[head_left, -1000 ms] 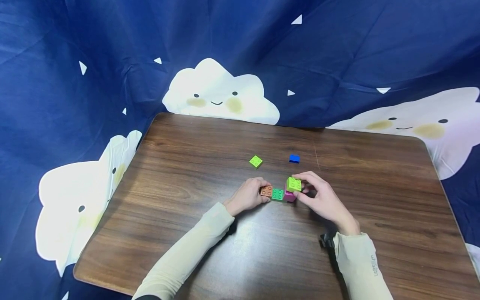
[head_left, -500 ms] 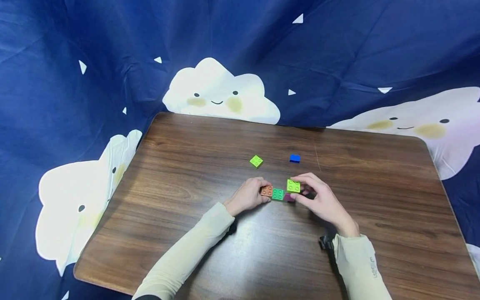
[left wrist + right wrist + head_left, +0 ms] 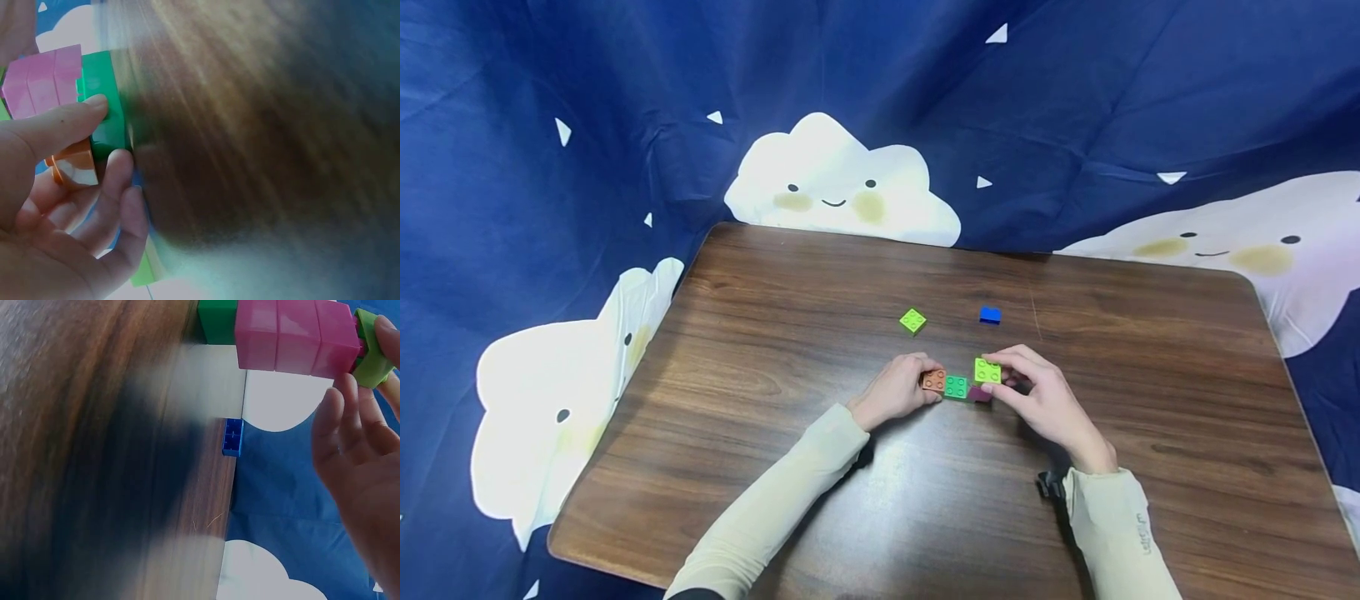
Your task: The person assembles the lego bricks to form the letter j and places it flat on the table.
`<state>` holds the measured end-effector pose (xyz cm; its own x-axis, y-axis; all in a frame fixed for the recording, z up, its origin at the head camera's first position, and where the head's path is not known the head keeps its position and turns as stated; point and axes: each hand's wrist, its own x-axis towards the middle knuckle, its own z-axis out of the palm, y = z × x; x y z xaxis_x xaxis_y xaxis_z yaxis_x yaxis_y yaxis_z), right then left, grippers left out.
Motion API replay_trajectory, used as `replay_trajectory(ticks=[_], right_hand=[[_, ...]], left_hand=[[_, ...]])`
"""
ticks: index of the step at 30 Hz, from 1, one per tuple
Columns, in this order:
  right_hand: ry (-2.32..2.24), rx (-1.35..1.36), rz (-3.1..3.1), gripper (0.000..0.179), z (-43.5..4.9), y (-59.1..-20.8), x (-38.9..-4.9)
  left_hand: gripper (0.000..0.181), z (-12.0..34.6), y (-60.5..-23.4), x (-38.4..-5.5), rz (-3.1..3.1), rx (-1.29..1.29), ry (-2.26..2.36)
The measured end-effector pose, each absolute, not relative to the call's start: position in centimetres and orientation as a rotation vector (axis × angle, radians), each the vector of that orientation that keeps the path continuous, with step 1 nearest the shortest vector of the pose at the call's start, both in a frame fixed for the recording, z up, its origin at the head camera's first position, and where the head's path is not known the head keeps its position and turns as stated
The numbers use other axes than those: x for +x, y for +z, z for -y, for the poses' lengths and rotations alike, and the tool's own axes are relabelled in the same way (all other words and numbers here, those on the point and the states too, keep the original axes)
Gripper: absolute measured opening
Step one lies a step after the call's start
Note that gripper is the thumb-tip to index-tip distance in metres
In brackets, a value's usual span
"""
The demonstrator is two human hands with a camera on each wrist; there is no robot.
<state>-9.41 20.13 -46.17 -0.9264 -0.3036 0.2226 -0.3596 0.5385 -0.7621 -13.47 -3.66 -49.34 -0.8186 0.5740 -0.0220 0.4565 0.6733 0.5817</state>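
Observation:
A toy brick build stands on the table: a long green brick (image 3: pixel 956 387) at the bottom, an orange brick (image 3: pixel 934 381) on its left end, and a magenta stack (image 3: pixel 297 337) of bricks rising at its right end. My left hand (image 3: pixel 897 388) grips the left end, thumb along the green brick in the left wrist view, fingers round the orange one. A lime brick (image 3: pixel 987 371) is pinched between the thumb and fingers of my right hand (image 3: pixel 1051 402). It sits slightly askew at the stack's top, some magenta studs still showing beneath it in the right wrist view.
Behind the build, a loose lime brick (image 3: pixel 913 321) lies on the brown wooden table (image 3: pixel 790 300). A small blue brick (image 3: pixel 990 315) lies farther right. Beyond the table's far edge hangs a blue cloth (image 3: pixel 1037 108) printed with clouds.
The lime brick has levelled out over the magenta stack and covers more of it in the head view. My left hand keeps its hold on the build's left end.

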Motion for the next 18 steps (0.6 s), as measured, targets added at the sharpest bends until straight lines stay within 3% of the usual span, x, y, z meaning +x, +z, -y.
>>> replay_trajectory(ticks=[18], right_hand=[[1.351,0.639,2.599,0.038,-20.12,-46.47,-9.35]], left_hand=[[0.038,3.49,-49.15,-13.41,-2.686,0.832,0.836]])
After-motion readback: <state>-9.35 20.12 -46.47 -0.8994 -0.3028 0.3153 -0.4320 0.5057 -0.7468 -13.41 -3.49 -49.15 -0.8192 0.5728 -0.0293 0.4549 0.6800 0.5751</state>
